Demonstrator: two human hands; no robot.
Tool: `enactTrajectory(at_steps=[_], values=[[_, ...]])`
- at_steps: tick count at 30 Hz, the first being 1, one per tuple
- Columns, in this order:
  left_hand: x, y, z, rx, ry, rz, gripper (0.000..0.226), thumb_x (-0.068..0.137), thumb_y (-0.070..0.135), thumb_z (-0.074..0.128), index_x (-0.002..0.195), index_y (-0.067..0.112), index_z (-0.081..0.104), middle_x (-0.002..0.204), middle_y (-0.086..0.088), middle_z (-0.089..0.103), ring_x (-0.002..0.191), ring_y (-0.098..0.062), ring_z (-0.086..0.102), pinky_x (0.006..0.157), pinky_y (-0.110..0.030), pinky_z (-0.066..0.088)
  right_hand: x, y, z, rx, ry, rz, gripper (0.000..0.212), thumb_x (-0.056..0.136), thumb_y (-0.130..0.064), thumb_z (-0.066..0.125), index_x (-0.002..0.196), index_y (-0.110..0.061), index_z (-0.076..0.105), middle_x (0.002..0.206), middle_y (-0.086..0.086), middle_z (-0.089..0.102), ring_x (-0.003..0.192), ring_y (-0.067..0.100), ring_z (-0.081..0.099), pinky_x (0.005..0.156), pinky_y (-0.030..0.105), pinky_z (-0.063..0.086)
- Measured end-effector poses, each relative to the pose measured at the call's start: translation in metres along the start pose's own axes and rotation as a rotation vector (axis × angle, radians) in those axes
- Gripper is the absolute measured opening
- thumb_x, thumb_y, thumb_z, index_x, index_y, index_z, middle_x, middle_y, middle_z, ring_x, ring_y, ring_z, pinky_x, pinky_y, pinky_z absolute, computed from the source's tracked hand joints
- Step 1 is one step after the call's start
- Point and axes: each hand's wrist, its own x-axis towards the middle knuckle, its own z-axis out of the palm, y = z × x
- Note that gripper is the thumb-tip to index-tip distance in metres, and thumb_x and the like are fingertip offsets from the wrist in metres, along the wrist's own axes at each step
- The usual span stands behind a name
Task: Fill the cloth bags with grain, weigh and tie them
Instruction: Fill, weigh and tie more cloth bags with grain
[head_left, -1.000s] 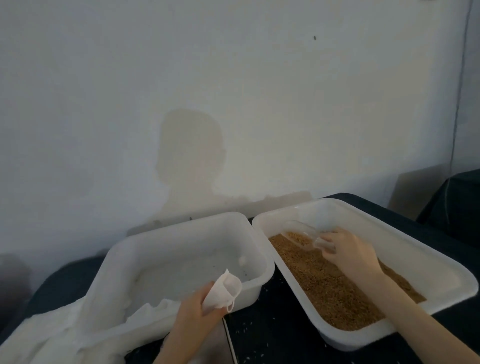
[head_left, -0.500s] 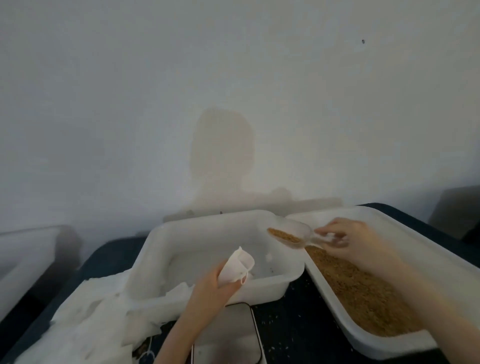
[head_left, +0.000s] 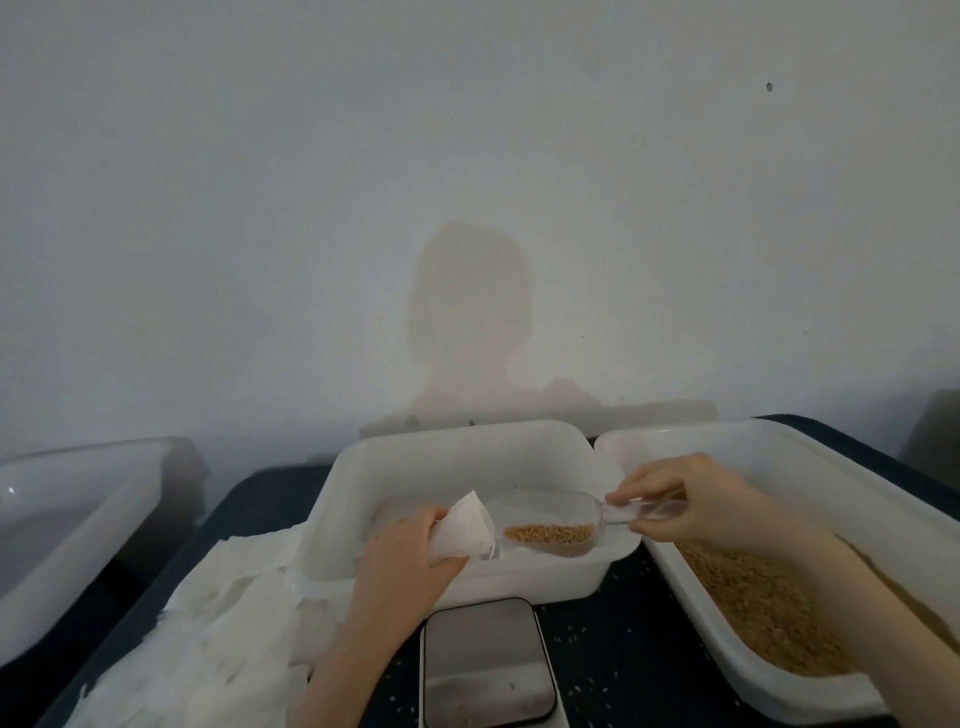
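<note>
Moving from grain tray (head_left: 779, 457) to bag: right hand (head_left: 691, 499), pinching the scoop (head_left: 550, 525) handle, now has its lip at the cloth bag (head_left: 462, 530) mouth; left hand (head_left: 410, 556) grips bag over middle tray (head_left: 467, 447). Pour looks next; scale (head_left: 485, 660) unused.

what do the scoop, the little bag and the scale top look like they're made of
Scoop: clear, glossy plastic, it seems; the grain shows through its wall.
Bag: thin white woven cloth, matte, folding softly in the left hand.
Scale top: probably brushed steel, grey with a dull sheen.
</note>
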Motion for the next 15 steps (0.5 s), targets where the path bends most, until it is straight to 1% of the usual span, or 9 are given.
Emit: enactTrajectory(at_steps=[3,6,8,10,11,13,15], values=[[-0.001,0.000,0.000,0.016,-0.002,0.031,0.037,0.076,0.046,0.065,0.108,0.029,0.056,0.088,0.018,0.051,0.084,-0.006,0.052,0.079,-0.027,0.044,0.000,-0.005,0.001,0.021,-0.004,-0.007,0.034,0.079,-0.020,0.076,0.092,-0.052,0.072,0.099,-0.026,0.069,0.084,-0.002,0.067,0.075,0.009,0.050],[-0.001,0.002,0.001,0.066,-0.028,0.074,0.043,0.077,0.049,0.063,0.114,0.029,0.054,0.092,0.016,0.052,0.087,-0.007,0.052,0.082,-0.026,0.042,0.001,-0.010,0.000,0.026,-0.029,-0.001,0.032,0.079,-0.021,0.075,0.094,-0.050,0.072,0.101,-0.025,0.069,0.087,-0.001,0.067,0.076,0.010,0.050],[0.000,0.006,0.001,0.065,-0.048,0.106,0.048,0.077,0.046,0.063,0.120,0.031,0.049,0.100,0.015,0.056,0.091,-0.007,0.053,0.082,-0.024,0.040,0.001,-0.014,0.001,0.003,-0.051,0.007,0.030,0.078,-0.021,0.075,0.095,-0.046,0.073,0.101,-0.026,0.069,0.088,-0.001,0.066,0.079,0.012,0.051],[0.001,0.010,0.001,0.059,-0.071,0.144,0.053,0.077,0.040,0.063,0.126,0.035,0.043,0.108,0.014,0.058,0.096,-0.008,0.054,0.080,-0.024,0.037,0.001,-0.016,0.004,-0.010,-0.052,0.013,0.031,0.077,-0.019,0.075,0.095,-0.045,0.073,0.100,-0.030,0.068,0.090,-0.004,0.066,0.080,0.010,0.050],[0.001,0.013,0.001,0.076,-0.075,0.165,0.052,0.078,0.039,0.062,0.126,0.035,0.042,0.106,0.014,0.058,0.095,-0.009,0.053,0.078,-0.023,0.035,0.000,-0.017,0.006,-0.015,-0.047,0.015,0.032,0.077,-0.018,0.076,0.094,-0.046,0.073,0.099,-0.033,0.067,0.092,-0.006,0.065,0.081,0.008,0.049],[0.002,0.017,0.000,0.114,-0.061,0.196,0.048,0.078,0.039,0.060,0.122,0.033,0.042,0.096,0.016,0.055,0.087,-0.008,0.051,0.072,-0.023,0.030,-0.001,-0.019,0.009,-0.035,-0.039,0.011,0.034,0.077,-0.018,0.076,0.092,-0.048,0.071,0.098,-0.038,0.065,0.095,-0.010,0.063,0.083,0.006,0.047],[0.003,0.020,-0.001,0.149,-0.053,0.213,0.047,0.077,0.043,0.061,0.119,0.032,0.045,0.094,0.017,0.052,0.087,-0.006,0.049,0.074,-0.021,0.028,-0.001,-0.020,0.011,-0.056,-0.036,0.007,0.036,0.077,-0.017,0.076,0.093,-0.048,0.070,0.095,-0.042,0.063,0.097,-0.011,0.062,0.086,0.007,0.047]])
